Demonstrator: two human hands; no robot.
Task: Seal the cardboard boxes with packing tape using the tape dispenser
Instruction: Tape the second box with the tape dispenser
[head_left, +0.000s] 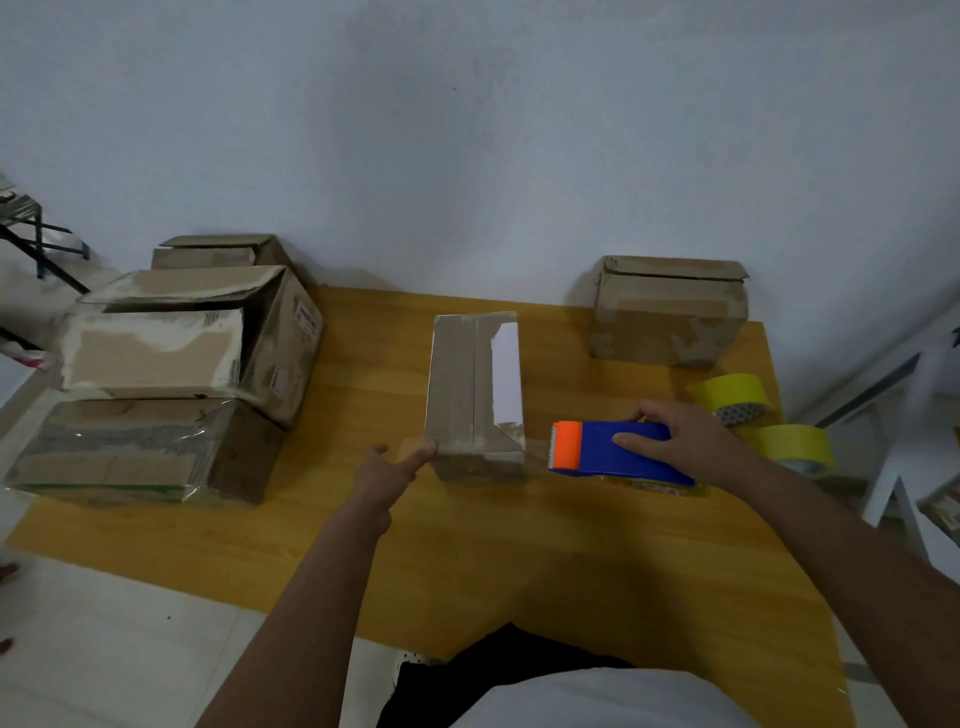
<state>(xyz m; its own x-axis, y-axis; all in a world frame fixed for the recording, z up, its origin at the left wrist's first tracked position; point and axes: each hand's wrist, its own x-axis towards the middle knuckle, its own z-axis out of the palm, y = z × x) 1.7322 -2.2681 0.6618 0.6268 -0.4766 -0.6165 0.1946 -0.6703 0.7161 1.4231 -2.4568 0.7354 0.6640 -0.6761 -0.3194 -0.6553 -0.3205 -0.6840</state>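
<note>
Sitting lengthwise at the middle of the bench (467, 545), the small cardboard box (475, 392) is serving as the landmark for everything else, its long top seam running away from the person, presumably so tape can be drawn along it in one pull. A glossy strip is already showing on the right half of its top, though whether the seam itself is fully covered I cannot tell.

The left hand (387, 467) is reaching to the near left corner of this box with fingers loosely spread, one fingertip touching the corner; it is gripping nothing, and is likely there to steady the box against the drag of the tape.

Just right of the box, the right hand (680, 441) is curling over the blue body of the tape dispenser (618, 449), thumb on its near side and fingers wrapped over the far side. The dispenser is lying low by the bench with its orange blade end pointing toward the box, close to but apart from the box's near right corner, which suits starting a strip at the near end.

Farther right of the box, beyond the dispenser, two yellow tape rolls (732, 397) are waiting as spares. Behind and to the right of the box, another cardboard box (670, 317) is standing against the wall. Well to the left of the box, a stack of larger boxes (171, 364) is piled, some with flaps open, one wrapped in clear film, probably awaiting sealing.
</note>
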